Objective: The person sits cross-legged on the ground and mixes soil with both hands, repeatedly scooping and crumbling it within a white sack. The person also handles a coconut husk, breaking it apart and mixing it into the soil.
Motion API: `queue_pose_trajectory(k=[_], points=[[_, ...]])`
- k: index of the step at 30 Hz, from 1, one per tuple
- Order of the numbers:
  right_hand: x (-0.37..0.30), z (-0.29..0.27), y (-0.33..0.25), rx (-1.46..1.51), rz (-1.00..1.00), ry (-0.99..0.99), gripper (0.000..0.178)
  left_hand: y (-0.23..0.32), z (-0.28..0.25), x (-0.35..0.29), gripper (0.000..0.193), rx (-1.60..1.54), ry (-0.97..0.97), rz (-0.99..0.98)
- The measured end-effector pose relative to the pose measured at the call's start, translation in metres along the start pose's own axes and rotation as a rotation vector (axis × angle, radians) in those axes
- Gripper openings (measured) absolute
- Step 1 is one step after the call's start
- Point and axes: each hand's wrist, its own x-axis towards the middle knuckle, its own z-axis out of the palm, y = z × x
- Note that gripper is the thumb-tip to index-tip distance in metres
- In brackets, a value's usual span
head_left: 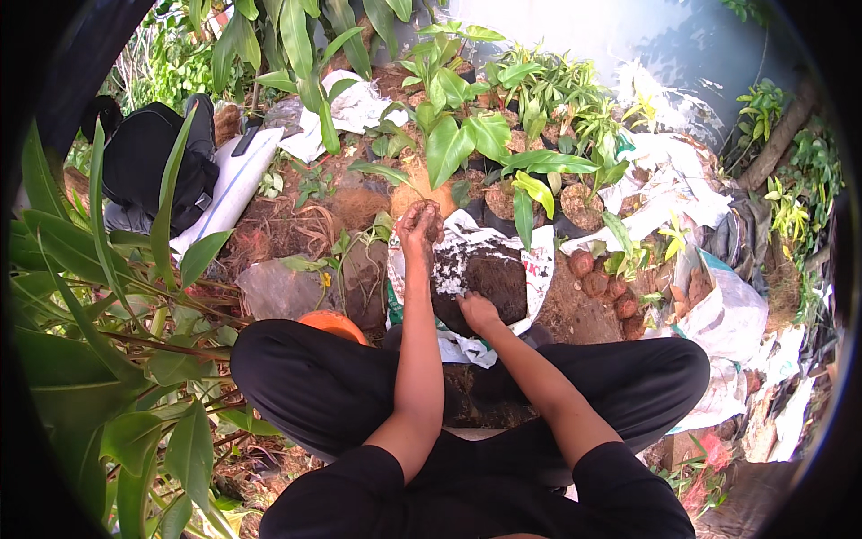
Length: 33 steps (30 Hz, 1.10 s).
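My left hand (418,230) is raised over the left edge of an opened white sack (541,269). It is closed around the brown, soil-covered root clump (431,221) of a small seedling, whose green leaf (381,172) leans out to the upper left. Dark potting soil (494,278) fills the sack, with white bits (453,260) scattered over its left part. Down in that soil is my right hand (479,313), palm down with curled fingers. Its fingertips touch the soil beside the white bits, and whatever they pinch is hidden.
Potted leafy plants (453,135) stand in a group beyond the sack. An orange basin (334,324) sits by my left knee. Round brown clumps (596,283) lie at the right. Large leaves (81,359) crowd the left, near a black bag (154,162) and a white sack roll (235,184).
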Motion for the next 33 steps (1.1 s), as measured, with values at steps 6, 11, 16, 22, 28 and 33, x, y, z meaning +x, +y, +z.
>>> queue_pose_trajectory(k=[6,11,16,22,28,33], points=[[0.039,-0.039,0.044,0.876,0.139,0.073,0.03,-0.003,0.014,-0.003,0.014,-0.048,-0.023,0.018],[0.055,-0.073,0.065,1.755,0.503,0.107,0.035,-0.018,0.013,-0.001,0.019,0.005,-0.041,-0.014],[0.036,-0.14,0.026,1.776,0.337,0.11,0.047,-0.018,0.011,-0.004,0.018,0.024,-0.012,0.02],[0.034,-0.175,0.012,1.815,0.237,0.152,0.032,-0.028,0.002,0.002,0.015,0.007,-0.065,0.062],[0.035,-0.189,0.007,1.847,0.209,0.207,0.028,-0.028,0.014,0.0,0.017,-0.077,-0.108,0.1],[0.04,-0.196,-0.006,1.896,0.167,0.35,0.033,-0.028,0.01,0.001,0.023,0.055,-0.16,0.064]])
